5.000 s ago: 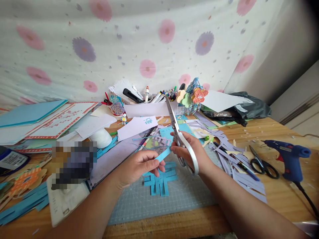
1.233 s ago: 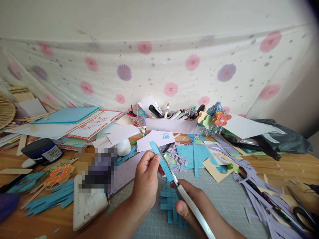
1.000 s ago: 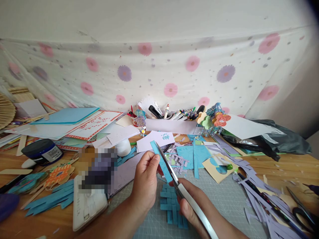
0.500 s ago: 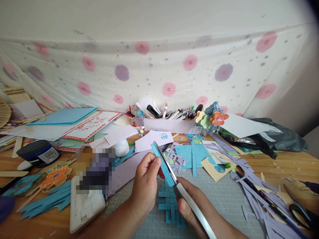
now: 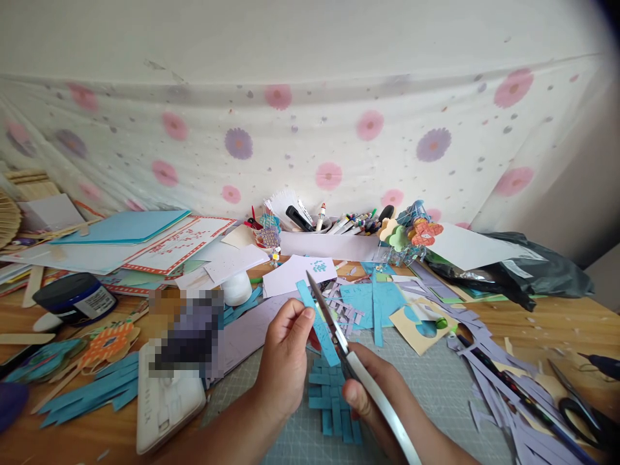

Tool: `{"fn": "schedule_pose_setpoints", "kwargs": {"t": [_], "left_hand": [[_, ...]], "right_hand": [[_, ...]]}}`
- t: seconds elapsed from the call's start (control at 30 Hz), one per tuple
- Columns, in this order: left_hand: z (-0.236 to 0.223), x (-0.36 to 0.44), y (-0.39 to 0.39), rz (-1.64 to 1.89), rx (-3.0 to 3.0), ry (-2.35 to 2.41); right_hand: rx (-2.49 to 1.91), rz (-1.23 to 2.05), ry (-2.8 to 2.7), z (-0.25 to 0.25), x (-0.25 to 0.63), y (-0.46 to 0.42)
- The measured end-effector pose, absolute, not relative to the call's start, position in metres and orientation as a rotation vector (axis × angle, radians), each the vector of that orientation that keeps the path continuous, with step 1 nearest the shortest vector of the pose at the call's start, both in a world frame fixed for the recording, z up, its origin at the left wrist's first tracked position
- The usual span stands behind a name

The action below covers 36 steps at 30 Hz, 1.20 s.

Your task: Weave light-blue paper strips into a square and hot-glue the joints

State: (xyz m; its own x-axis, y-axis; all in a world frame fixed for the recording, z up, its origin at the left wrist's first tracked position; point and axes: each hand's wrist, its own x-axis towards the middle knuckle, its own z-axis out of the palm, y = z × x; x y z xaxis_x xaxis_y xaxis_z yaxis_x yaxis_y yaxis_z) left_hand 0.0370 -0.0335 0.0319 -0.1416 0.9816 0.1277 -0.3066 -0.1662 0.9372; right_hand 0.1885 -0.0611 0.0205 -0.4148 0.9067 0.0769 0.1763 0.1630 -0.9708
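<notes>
Left hand (image 5: 283, 361) pinches blue strip (image 5: 317, 321) upright above mat (image 5: 436, 387). Right hand (image 5: 372, 400) grips scissors (image 5: 339, 336), blades running lengthwise along strip: cut under way, unfinished. Woven blue strips (image 5: 332, 403) on mat, directly beneath hands, part-assembled.

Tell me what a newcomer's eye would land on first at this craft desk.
At centre, the left hand pinches a blue paper strip upright while the right hand works silver scissors along its edge, above a woven blue paper piece on the grey cutting mat. Behind, a flowered cloth hangs across the back, and lilac paper offcuts litter the desk's right side.
</notes>
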Motion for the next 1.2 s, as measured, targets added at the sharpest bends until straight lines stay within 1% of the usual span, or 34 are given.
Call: {"fn": "schedule_pose_setpoints", "kwargs": {"t": [0.27,0.43,0.57,0.77,0.87,0.93,1.07,1.2], "left_hand": [[0.033,0.036,-0.025,1.372,0.85,0.945],[0.028,0.041,-0.024,1.35,0.96,0.961],[0.024,0.046,-0.026,1.358,1.07,0.978],[0.022,0.047,-0.027,1.257,1.05,0.901],[0.021,0.045,-0.027,1.141,1.112,0.897],[0.022,0.043,-0.027,1.13,1.147,0.918],[0.03,0.036,-0.022,1.281,1.085,0.916],[0.038,0.027,-0.015,1.467,0.958,0.937]], "right_hand": [[-1.111,1.259,-1.411,0.02,0.208,-0.042],[-1.019,1.374,-1.298,0.021,0.202,-0.042],[-1.032,1.449,-1.204,0.024,0.191,-0.045],[-1.109,1.448,-1.156,0.029,0.188,-0.044],[-1.11,1.405,-1.19,0.029,0.193,-0.043],[-1.084,1.347,-1.266,0.028,0.197,-0.044],[-0.961,1.304,-1.504,0.026,0.206,-0.051],[-0.956,1.281,-1.776,0.026,0.208,-0.055]]}}
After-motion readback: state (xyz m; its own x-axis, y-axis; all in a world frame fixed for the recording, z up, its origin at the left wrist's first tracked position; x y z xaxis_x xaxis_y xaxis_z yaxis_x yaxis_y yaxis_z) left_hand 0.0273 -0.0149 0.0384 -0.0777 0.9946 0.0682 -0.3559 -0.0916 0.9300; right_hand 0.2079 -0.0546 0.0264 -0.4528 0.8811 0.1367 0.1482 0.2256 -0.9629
